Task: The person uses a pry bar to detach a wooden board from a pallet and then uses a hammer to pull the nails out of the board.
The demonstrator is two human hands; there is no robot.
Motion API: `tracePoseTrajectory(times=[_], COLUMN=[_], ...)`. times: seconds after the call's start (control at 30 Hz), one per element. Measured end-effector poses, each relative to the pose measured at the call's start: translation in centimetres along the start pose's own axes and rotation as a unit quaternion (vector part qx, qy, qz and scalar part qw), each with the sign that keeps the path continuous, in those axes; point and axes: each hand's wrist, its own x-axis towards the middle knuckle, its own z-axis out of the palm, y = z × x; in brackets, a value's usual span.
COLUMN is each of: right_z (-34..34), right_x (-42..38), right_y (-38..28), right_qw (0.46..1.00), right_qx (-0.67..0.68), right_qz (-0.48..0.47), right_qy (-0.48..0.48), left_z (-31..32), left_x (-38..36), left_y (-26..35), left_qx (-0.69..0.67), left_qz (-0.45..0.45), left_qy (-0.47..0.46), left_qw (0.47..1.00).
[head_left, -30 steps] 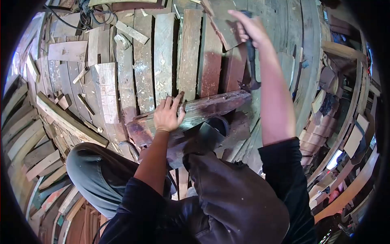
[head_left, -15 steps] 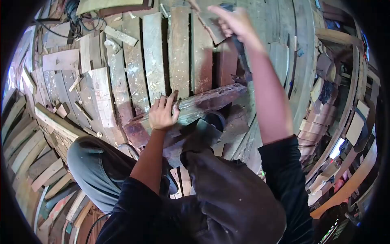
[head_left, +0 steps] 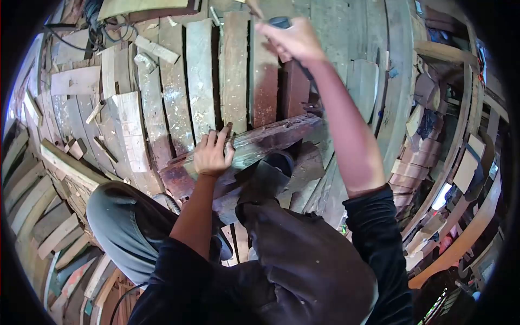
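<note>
My right hand (head_left: 295,40) is raised over the slats, its fingers wrapped round the dark handle of a hammer (head_left: 280,23). The hammer's head is near the far end of a weathered wooden beam (head_left: 271,134), partly hidden behind my forearm. The beam lies at a slant in front of me, its upper face worn and splintered. My left hand (head_left: 213,154) rests on it with fingers spread, beside a small brown bit of wood (head_left: 229,128). My shoe (head_left: 280,161) is right against the near side of the beam.
Wooden slats (head_left: 201,76) with dark gaps and scattered chips stretch ahead. Loose offcuts (head_left: 157,50) lie around the left side, with a coil of cable (head_left: 97,32) at the top left. Stacked boards (head_left: 59,235) stand at the lower left; wooden racks (head_left: 460,135) are on the right.
My right hand has shifted a little left and down with the hammer, whose head is now more covered by my forearm. My left hand stays on the beam; the whole view has shifted slightly.
</note>
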Motion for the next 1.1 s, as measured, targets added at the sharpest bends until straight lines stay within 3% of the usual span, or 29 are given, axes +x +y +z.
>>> tracePoseTrajectory(times=[0.07, 0.1, 0.13, 0.17, 0.2, 0.23, 0.33, 0.43, 0.57, 0.6, 0.63, 0.67, 0.7, 0.73, 0.8, 0.87, 0.93, 1.03, 1.07, 1.1], right_z=[-1.8, -4.5, -9.5, -18.2, -17.8, -15.3, -9.3, 0.4, -1.1, -7.6, -14.9, -22.4, -18.6, -16.9, -15.6, -12.5, -5.5, 0.6, -0.2, -3.3], right_x=[-1.7, -3.1, -3.6, -4.4, -5.3, -4.8, -1.5, -0.8, -3.6, -3.3, -3.2, -4.9, -6.3, -4.6, -5.0, -3.9, -3.8, -4.7, -4.5, -4.3], right_y=[-0.8, -0.9, 2.0, 7.1, 7.9, 5.7, 1.8, -0.3, -1.2, 2.4, 6.2, 12.1, 9.4, 7.6, 6.4, 4.0, 0.1, -1.4, -0.7, 1.0], right_qw=[0.998, 0.984, 0.936, 0.933, 0.916, 0.921, 0.952, 0.997, 0.989, 0.978, 0.92, 0.914, 0.898, 0.901, 0.889, 0.921, 0.96, 0.99, 0.989, 0.978], right_qx=[0.059, 0.05, 0.202, 0.317, 0.328, 0.273, 0.189, 0.034, -0.087, -0.075, 0.229, 0.364, 0.315, 0.318, 0.266, 0.249, 0.085, -0.054, -0.058, 0.034], right_qz=[-0.009, -0.007, -0.037, 0.031, -0.015, -0.019, 0.014, -0.033, -0.005, -0.047, 0.031, -0.005, -0.027, -0.035, -0.015, 0.019, -0.031, -0.092, -0.097, -0.086], right_qy=[0.025, 0.171, 0.285, 0.167, 0.232, 0.279, 0.242, 0.066, 0.122, 0.189, 0.315, 0.18, 0.305, 0.294, 0.372, 0.299, 0.265, 0.095, 0.095, 0.186], left_z=[0.3, 0.2, 0.1, -0.1, 0.4, 0.1, 0.4, 0.2, -0.1, -0.3, -0.3, -0.2, -0.1, -0.1, 0.0, -0.1, -0.2, 0.3, 0.3, 0.5], left_x=[0.0, 0.2, 0.0, 0.0, -0.3, 0.0, -0.1, -0.3, -0.1, 0.0, -0.3, -0.7, -0.6, -0.5, -0.5, -0.3, -0.3, -0.4, -0.4, -0.2], left_y=[-0.3, -0.3, -0.1, -0.1, -0.6, -0.7, -0.4, -0.4, -0.2, -0.2, -0.1, 0.1, 0.0, -0.3, -0.3, -0.2, -0.1, -0.1, -0.1, -0.1], left_qx=[-0.012, -0.013, -0.015, -0.015, -0.011, -0.014, -0.015, -0.003, -0.003, -0.002, -0.001, -0.003, -0.012, -0.019, -0.005, -0.006, -0.012, 0.002, 0.003, -0.001], left_qz=[0.009, 0.007, 0.002, -0.003, -0.002, -0.005, -0.011, -0.011, -0.016, -0.027, -0.035, -0.033, -0.024, -0.023, -0.028, -0.024, -0.019, -0.002, 0.0, 0.0], left_qy=[0.02, 0.024, 0.009, -0.002, -0.011, -0.004, -0.026, -0.027, -0.039, -0.056, -0.074, -0.074, -0.066, -0.055, -0.064, -0.056, -0.036, 0.001, 0.002, 0.008], left_qw=[1.0, 1.0, 1.0, 1.0, 1.0, 1.0, 0.999, 1.0, 0.999, 0.998, 0.997, 0.997, 0.997, 0.998, 0.998, 0.998, 0.999, 1.0, 1.0, 1.0])
